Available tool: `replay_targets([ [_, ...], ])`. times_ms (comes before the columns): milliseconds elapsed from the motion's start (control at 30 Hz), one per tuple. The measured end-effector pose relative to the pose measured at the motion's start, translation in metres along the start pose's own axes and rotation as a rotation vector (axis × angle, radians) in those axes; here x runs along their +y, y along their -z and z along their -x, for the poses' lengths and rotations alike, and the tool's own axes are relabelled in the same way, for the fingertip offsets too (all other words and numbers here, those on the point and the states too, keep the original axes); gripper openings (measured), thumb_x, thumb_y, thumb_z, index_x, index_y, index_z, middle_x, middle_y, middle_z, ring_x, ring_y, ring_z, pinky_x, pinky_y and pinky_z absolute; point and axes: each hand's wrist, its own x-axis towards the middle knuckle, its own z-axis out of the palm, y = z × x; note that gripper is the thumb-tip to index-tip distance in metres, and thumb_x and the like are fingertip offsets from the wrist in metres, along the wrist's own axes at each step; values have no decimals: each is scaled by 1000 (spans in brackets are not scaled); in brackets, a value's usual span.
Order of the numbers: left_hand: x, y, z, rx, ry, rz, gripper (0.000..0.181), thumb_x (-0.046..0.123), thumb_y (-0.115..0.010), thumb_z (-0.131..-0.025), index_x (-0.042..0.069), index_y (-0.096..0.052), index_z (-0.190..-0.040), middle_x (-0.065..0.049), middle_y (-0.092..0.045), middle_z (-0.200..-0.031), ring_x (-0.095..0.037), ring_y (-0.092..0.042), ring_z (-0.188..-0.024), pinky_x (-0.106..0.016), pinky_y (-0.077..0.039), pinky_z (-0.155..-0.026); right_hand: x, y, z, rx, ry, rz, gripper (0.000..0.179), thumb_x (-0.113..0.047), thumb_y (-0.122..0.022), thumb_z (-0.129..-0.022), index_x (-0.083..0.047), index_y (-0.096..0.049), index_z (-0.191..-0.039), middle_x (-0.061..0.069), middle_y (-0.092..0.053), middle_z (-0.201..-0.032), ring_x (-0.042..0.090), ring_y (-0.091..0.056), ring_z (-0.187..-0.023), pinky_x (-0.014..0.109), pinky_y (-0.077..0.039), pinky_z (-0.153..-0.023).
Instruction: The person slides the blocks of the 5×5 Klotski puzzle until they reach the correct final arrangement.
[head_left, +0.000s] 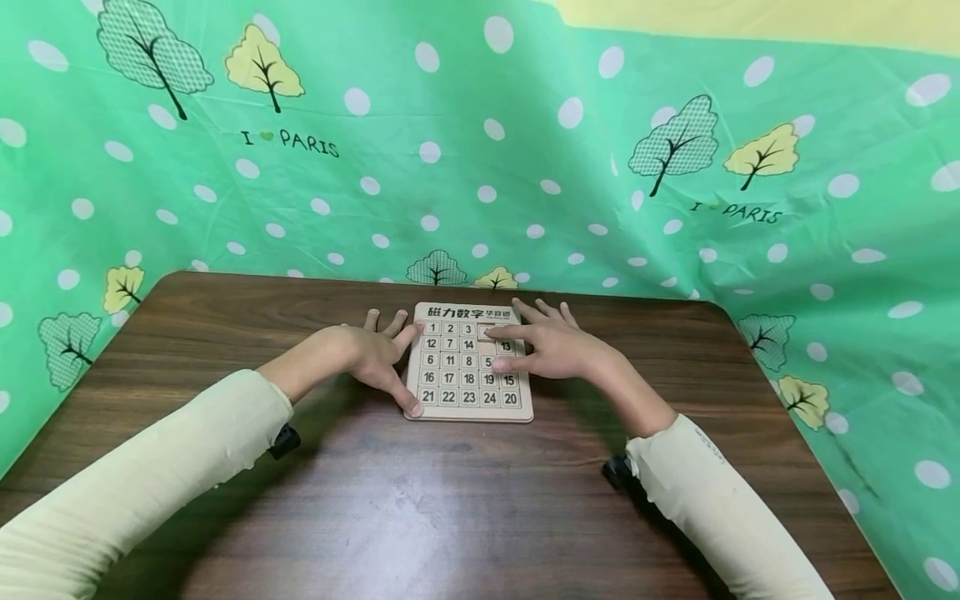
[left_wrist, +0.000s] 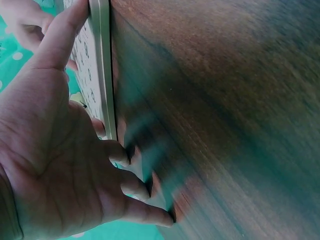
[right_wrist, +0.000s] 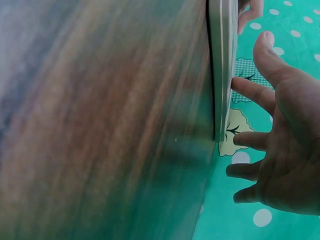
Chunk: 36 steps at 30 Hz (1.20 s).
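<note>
A wooden number sliding puzzle (head_left: 468, 414) lies flat on the table, its numbered tiles set in rows under a printed title strip. My left hand (head_left: 372, 354) steadies its left side. The thumb lies on the lower left corner and the index finger touches the upper left edge, while the other fingers spread onto the table in the left wrist view. From the right, my right hand (head_left: 558, 343) reaches over the board with its index fingertip on the 4 tile. Brown base shows beside that tile. The right thumb is over the 5 tile's area, and the fingers hide some tiles.
The dark wooden table (head_left: 420, 508) has rounded far corners. Behind it and at both sides hangs a green dotted cloth (head_left: 465, 100) printed with trees. Pale sleeves cover both forearms, with a dark strap piece (head_left: 284, 442) at the left wrist.
</note>
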Motion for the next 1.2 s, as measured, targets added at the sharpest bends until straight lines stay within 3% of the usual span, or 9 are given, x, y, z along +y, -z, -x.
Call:
replay_targets([
  [333, 1, -1, -1, 8, -1, -11, 153, 93, -77, -80, 24, 13, -183, -19, 21, -189, -60, 18, -171, -92, -6, -128, 4, -3, 4, 12, 31, -62, 70, -65, -70, -106, -38, -55, -169, 23, -11, -190, 62, -8, -173, 86, -2, -133],
  [633, 0, -1, -1, 5, -2, -15, 155, 93, -78, -78, 23, 12, -183, -21, 20, -188, -61, 19, -170, -94, -5, -126, -6, -5, 26, -42, 103, -138, 60, -60, -74, -105, -34, -68, -158, 22, -11, -190, 59, -7, -174, 88, -7, -131],
  [1200, -1, -2, -3, 1, -14, -14, 155, 93, -78, -79, 22, 12, -183, -21, 21, -188, -62, 20, -169, -94, -6, -126, 0, -8, 15, -15, 48, -94, 66, -67, -72, -103, -38, -63, -162, 20, -14, -190, 63, -6, -172, 93, 0, -127],
])
